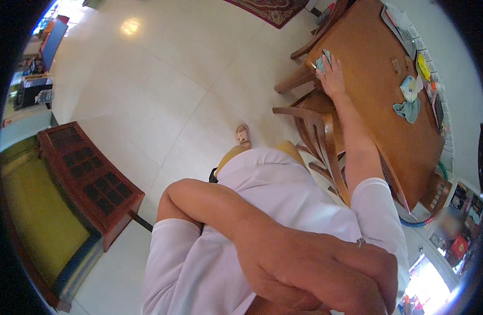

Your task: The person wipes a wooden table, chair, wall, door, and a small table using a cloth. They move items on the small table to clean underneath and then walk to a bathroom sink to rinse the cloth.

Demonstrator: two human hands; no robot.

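My right hand (331,76) presses a grey-green cloth (322,62) against the near edge of the wooden table (367,71). The cloth is bunched under its fingers at a corner of the tabletop. Bent across my chest, my left arm brings my left hand (320,267) up close to the camera. A ring sits on one of its fingers. The fingertips are hidden, so what they touch cannot be seen. A second grey-green cloth (408,110) lies crumpled farther across the table, beside a white, blue and yellow packet (410,87).
Wooden chairs (314,122) stand against the table's near side. Along its far edge lie a yellow packet (423,67) and a tray-like item (399,31). A dark red wooden cabinet (92,173) stands at left, by a green-cushioned seat (40,220). A patterned rug (277,12) lies ahead.
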